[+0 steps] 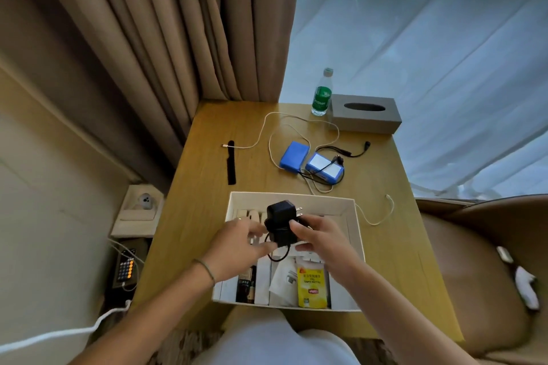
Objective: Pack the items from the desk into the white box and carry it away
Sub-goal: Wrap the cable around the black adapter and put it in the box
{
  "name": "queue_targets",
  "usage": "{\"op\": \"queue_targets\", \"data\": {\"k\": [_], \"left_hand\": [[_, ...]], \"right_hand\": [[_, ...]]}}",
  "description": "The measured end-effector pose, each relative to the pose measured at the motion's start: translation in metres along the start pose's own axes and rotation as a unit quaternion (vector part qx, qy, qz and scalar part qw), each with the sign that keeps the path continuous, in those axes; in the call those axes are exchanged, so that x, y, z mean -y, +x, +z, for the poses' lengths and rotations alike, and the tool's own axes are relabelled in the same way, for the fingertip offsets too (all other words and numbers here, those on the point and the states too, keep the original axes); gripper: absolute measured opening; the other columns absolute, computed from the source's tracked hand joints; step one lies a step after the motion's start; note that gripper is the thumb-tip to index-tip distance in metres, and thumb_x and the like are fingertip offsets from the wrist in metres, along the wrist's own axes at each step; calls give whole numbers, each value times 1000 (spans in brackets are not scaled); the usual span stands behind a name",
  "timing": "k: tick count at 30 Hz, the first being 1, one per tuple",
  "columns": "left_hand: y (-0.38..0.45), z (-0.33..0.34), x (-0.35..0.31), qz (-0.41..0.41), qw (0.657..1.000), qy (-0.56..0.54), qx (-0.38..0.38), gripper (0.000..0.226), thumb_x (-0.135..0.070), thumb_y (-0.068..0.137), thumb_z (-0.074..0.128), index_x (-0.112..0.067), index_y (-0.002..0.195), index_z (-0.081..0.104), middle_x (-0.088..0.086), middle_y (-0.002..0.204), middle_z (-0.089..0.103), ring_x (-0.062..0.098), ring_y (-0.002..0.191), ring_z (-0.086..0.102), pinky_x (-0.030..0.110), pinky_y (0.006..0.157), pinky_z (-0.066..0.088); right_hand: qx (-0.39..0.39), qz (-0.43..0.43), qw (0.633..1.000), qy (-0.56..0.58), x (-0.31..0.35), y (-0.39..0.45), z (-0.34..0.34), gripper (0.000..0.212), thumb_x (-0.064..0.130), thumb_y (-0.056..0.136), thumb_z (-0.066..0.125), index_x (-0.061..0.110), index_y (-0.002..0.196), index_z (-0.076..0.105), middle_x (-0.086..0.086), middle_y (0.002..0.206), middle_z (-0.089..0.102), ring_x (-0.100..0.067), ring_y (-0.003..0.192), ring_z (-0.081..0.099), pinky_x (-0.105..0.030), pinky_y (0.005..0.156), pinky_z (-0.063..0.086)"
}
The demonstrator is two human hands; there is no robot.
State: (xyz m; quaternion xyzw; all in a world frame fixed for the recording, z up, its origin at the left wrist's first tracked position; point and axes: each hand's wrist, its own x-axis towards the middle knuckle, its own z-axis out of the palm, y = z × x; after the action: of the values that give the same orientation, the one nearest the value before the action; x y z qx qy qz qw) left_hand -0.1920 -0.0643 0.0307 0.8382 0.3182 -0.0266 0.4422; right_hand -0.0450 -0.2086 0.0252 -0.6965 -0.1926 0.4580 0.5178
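Head view: the black adapter point(280, 218) is held over the middle of the white box point(326, 196), directly above the open interior, so I judge the coming move is a short drop straight down. Its long axis runs from the box's far wall toward the near wall, its prongs point toward the box's right wall, and a loop of its cord hangs beneath it. The right hand point(317, 238) has fingers curled round the adapter body. The left hand point(237, 243) is blurred against the adapter's left side, and I cannot tell whether it grips or only touches. A yellow tea packet point(312, 284) lies inside by the near wall. Beyond the far wall, two blue battery packs point(294, 155) and a white cable point(299, 121) are still on the bench point(400, 261), nearer the right hand.
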Motion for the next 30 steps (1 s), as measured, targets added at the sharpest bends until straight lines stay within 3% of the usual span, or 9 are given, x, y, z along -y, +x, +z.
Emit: {"op": "queue_targets", "data": {"k": [3, 7, 11, 13, 15, 18, 23, 26, 30], "left_hand": [[-1, -2, 23, 23, 994, 49, -100, 23, -36, 90, 68, -31, 113, 69, -17, 102, 62, 1, 97, 58, 26, 86, 53], [-3, -4, 43, 26, 973, 137, -181, 23, -20, 88, 68, -29, 109, 68, -14, 101, 58, 9, 94, 54, 25, 72, 50], [-3, -1, 50, 17, 971, 164, -172, 36, -3, 85, 67, -27, 111, 66, -10, 107, 51, 11, 90, 52, 22, 63, 49], [-3, 2, 49, 19, 972, 165, -167, 43, 5, 83, 63, -27, 112, 66, -9, 108, 51, 12, 88, 51, 15, 57, 41], [-3, 3, 48, 20, 972, 166, -165, 46, 8, 82, 62, -26, 112, 66, -9, 108, 51, 11, 90, 51, 10, 55, 34], [-4, 2, 51, 26, 973, 161, -165, 43, 6, 83, 63, -27, 111, 66, -10, 109, 50, 10, 95, 51, 13, 57, 41], [-6, 3, 55, 33, 975, 151, -162, 35, -3, 86, 67, -29, 109, 66, -13, 111, 48, 8, 96, 51, 11, 61, 40], [-6, 5, 56, 34, 975, 146, -165, 31, -7, 87, 67, -29, 107, 66, -14, 111, 48, 9, 98, 52, 10, 63, 38], [-8, 6, 53, 45, 971, 157, -176, 25, -11, 88, 66, -27, 106, 68, -11, 109, 53, 10, 102, 52, 20, 75, 47]], "right_hand": [[15, 22, 997, -73, -12, 2, -10, 13, 31, 99, 63, 23, 102, 73, -5, 96, 77, -22, 91, 71, -30, 78, 55], [62, 58, 969, -233, -30, 11, -18, 22, 37, 99, 61, 18, 106, 70, -11, 97, 74, -27, 87, 70, -39, 80, 57], [145, 63, 890, -427, -35, 21, -14, 37, 45, 98, 57, 12, 110, 69, -8, 98, 74, -24, 88, 69, -41, 82, 58], [184, 55, 839, -509, -37, 23, -7, 40, 48, 98, 56, 12, 109, 69, -7, 99, 73, -24, 89, 68, -40, 79, 57], [211, 52, 797, -564, -39, 24, 1, 42, 49, 98, 55, 12, 111, 68, -6, 99, 72, -23, 87, 66, -35, 73, 54], [226, 59, 755, -612, -44, 25, 8, 46, 49, 99, 54, 8, 117, 66, -9, 104, 70, -26, 91, 64, -37, 76, 54], [210, 50, 752, -623, -55, 26, 14, 42, 43, 99, 56, 10, 123, 65, -9, 115, 62, -27, 100, 62, -40, 86, 56], [183, 36, 765, -616, -64, 25, 15, 38, 42, 98, 59, 11, 120, 65, -7, 116, 52, -26, 96, 59, -40, 84, 55], [150, 3, 780, -607, -73, 22, 14, 41, 47, 95, 62, 16, 121, 67, -2, 108, 56, -24, 93, 59, -38, 78, 54]]}}
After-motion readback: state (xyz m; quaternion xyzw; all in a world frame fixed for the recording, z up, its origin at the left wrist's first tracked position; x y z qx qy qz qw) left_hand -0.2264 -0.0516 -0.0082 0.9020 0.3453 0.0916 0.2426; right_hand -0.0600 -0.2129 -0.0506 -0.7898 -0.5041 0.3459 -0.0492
